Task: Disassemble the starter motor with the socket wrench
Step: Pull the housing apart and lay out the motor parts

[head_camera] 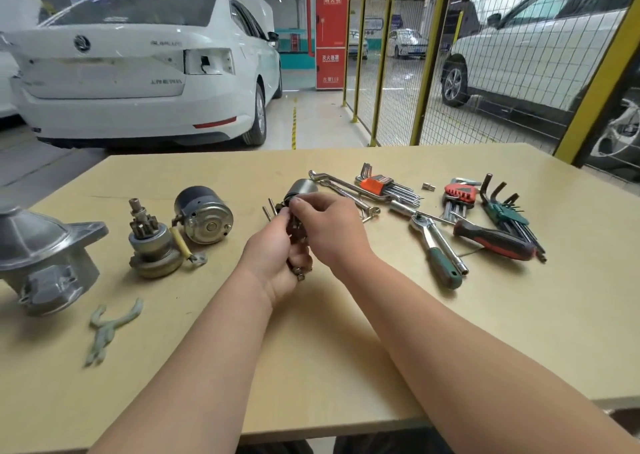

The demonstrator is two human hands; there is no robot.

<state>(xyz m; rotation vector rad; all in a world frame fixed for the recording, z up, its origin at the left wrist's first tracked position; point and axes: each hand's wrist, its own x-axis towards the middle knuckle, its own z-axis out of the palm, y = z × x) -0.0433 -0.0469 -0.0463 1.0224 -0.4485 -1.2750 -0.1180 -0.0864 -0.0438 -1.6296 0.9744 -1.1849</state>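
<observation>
My left hand [277, 256] grips the lower end of a small dark starter-motor part [298, 234], with bolt heads showing below its fingers. My right hand [332, 228] pinches the top of the same part. A grey metal cylinder [304, 187] stands just behind both hands. The socket wrench [434, 242], green-handled with a socket on its head, lies on the table to the right, untouched. On the left lie the aluminium nose housing [45, 259], the pinion drive gear [152, 245] and the motor body [204, 215].
A pale green fork lever [110, 329] lies front left. To the right are a double-ended wrench [346, 190], several hex key sets [391, 188], a red-black screwdriver [491, 239] and a small socket [428, 186]. Two thin pins [269, 209] lie beside my left hand. The table [311, 367] has bare wood near me.
</observation>
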